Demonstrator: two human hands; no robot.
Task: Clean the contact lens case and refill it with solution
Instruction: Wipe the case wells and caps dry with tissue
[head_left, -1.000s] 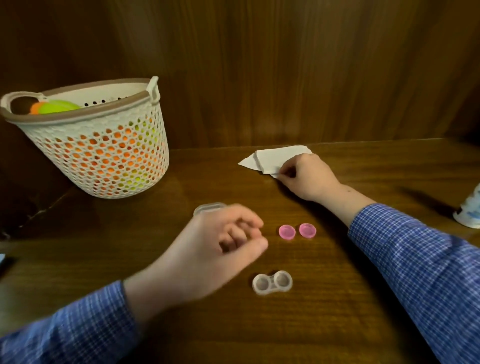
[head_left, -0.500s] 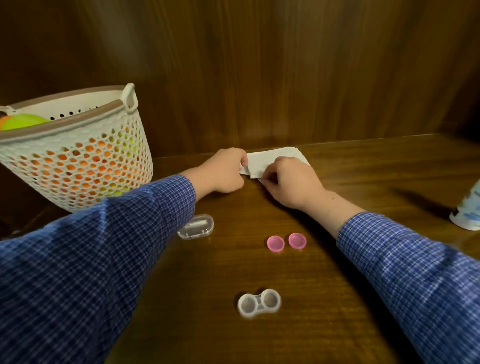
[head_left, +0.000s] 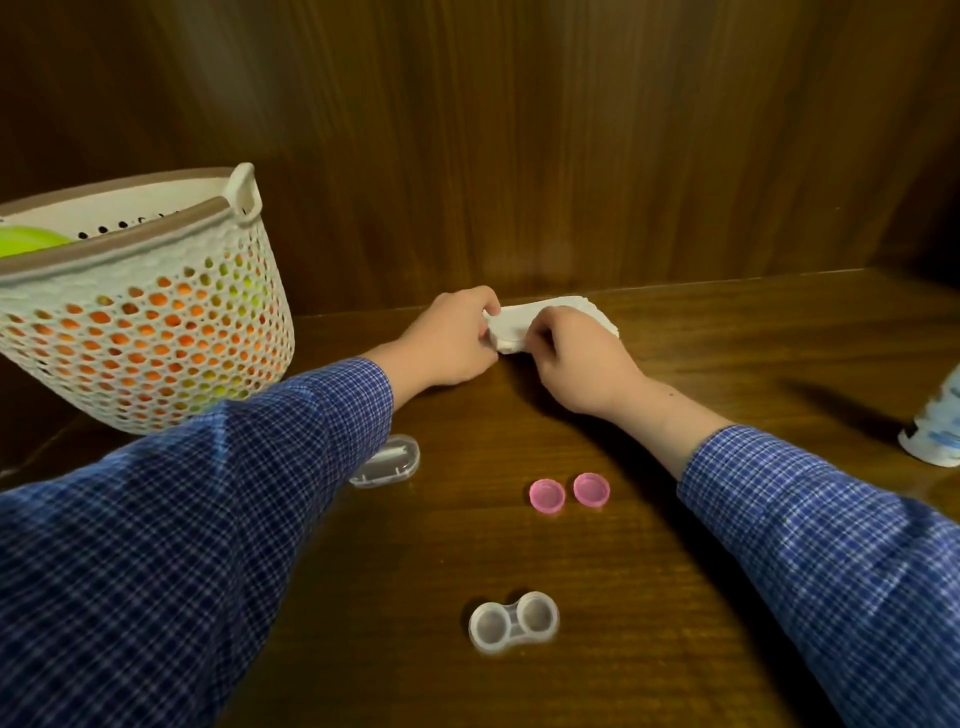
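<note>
A clear two-well contact lens case (head_left: 513, 622) lies uncapped on the wooden table near the front. Its two pink caps (head_left: 547, 495) (head_left: 591, 490) sit side by side behind it. At the back of the table lies a folded white tissue (head_left: 524, 323). My left hand (head_left: 453, 339) pinches its left end and my right hand (head_left: 576, 353) grips its front edge, lifting it slightly. A white solution bottle (head_left: 935, 428) stands at the right edge, mostly cut off.
A white perforated basket (head_left: 156, 322) holding orange and green things stands at the left. A small clear plastic box (head_left: 389, 462) lies beside my left sleeve. A wooden wall rises right behind the tissue.
My left hand went from above the lens case to the tissue and took its left end. Both hands now bunch the tissue up from the table.
</note>
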